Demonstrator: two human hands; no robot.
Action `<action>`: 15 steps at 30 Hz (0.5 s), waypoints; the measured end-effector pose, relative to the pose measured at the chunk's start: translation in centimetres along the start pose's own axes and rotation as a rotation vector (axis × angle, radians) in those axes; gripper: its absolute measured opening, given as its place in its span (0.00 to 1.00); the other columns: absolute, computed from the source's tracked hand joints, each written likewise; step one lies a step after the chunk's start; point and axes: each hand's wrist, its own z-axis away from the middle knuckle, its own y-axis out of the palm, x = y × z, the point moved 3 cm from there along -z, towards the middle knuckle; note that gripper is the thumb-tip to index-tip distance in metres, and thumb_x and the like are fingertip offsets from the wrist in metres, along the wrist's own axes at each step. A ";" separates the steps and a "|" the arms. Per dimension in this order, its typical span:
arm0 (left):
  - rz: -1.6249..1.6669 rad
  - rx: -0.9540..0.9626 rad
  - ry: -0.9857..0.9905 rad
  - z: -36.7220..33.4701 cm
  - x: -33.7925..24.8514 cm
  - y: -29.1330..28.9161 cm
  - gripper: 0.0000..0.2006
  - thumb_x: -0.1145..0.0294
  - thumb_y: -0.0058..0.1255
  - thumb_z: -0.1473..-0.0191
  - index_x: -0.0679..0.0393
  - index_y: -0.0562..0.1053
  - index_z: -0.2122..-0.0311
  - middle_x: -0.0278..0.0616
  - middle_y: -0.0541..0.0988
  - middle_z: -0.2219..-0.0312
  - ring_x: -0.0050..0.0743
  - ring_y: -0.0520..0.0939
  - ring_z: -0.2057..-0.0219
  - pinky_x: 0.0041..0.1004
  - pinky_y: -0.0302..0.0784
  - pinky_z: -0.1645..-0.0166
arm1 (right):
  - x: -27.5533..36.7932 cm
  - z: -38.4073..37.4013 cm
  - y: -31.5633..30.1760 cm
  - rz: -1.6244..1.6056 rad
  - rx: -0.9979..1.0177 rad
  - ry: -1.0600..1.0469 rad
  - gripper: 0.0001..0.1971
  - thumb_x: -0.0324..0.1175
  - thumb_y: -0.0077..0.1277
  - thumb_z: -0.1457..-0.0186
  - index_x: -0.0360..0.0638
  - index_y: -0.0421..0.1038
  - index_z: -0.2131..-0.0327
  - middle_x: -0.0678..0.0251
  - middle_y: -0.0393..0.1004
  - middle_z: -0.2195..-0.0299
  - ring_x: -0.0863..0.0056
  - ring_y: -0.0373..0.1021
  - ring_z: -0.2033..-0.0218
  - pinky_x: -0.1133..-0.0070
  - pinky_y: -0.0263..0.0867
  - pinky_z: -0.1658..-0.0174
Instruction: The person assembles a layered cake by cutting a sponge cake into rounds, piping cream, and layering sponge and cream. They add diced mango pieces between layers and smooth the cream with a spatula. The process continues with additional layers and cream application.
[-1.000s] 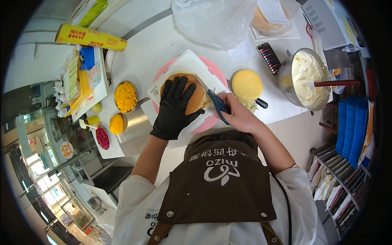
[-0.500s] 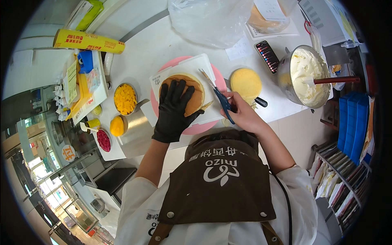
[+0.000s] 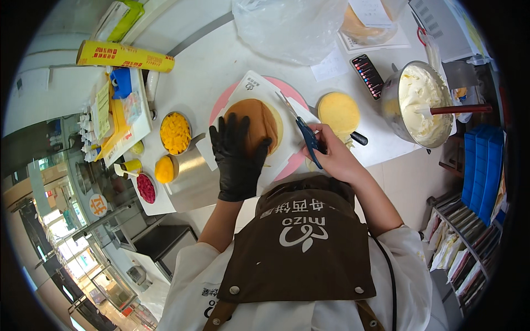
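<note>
My left hand point(image 3: 240, 151), in a black glove, lies with fingers spread on a round sponge cake layer point(image 3: 255, 118). The layer has a brown top and a pale side showing at its right. Under it are a white square cake board point(image 3: 251, 88) and a pink round base point(image 3: 221, 102). My bare right hand point(image 3: 331, 151) is closed round the dark blue handles of a pair of scissors point(image 3: 303, 129). Their blades point up and left beside the layer, apart from it and slightly parted. A pale yellow sponge layer point(image 3: 338, 112) sits to the right, with a black handle point(image 3: 359, 138) by its edge.
At right stands a metal bowl of cream point(image 3: 419, 105) with a red-handled spatula point(image 3: 461, 109). A phone point(image 3: 367, 76) lies nearby. To the left are diced yellow fruit point(image 3: 175, 133), a yellow fruit piece point(image 3: 164, 170) and a bowl of red fruit point(image 3: 146, 188). A plastic bag point(image 3: 287, 27) sits behind.
The cake board and the brown-topped layer have turned clockwise under my left hand; the board's printed corner has swung from the left to the far side. My right hand still holds the scissors.
</note>
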 end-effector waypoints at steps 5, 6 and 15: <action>0.002 0.112 0.072 -0.8 -2.8 0.1 0.41 0.53 0.66 0.49 0.55 0.62 0.33 0.55 0.61 0.34 0.63 0.56 0.31 0.59 0.45 0.28 | 0.1 -0.2 -0.1 0.092 0.034 -0.001 0.26 0.35 0.58 0.40 0.39 0.61 0.43 0.66 0.73 0.64 0.80 0.69 0.66 0.80 0.67 0.58; -0.008 0.121 0.054 -0.7 -2.6 0.7 0.40 0.52 0.64 0.48 0.55 0.63 0.33 0.55 0.61 0.34 0.63 0.55 0.30 0.59 0.44 0.27 | 0.0 -0.3 0.0 0.117 0.044 0.019 0.27 0.37 0.59 0.41 0.38 0.62 0.43 0.65 0.74 0.64 0.79 0.70 0.65 0.80 0.67 0.58; -0.090 0.244 0.253 -0.4 -0.1 1.2 0.39 0.53 0.65 0.49 0.48 0.66 0.33 0.55 0.57 0.31 0.65 0.54 0.30 0.60 0.46 0.28 | -0.3 -0.5 1.1 0.160 0.096 0.073 0.28 0.42 0.61 0.42 0.38 0.63 0.45 0.66 0.74 0.66 0.77 0.70 0.65 0.78 0.68 0.58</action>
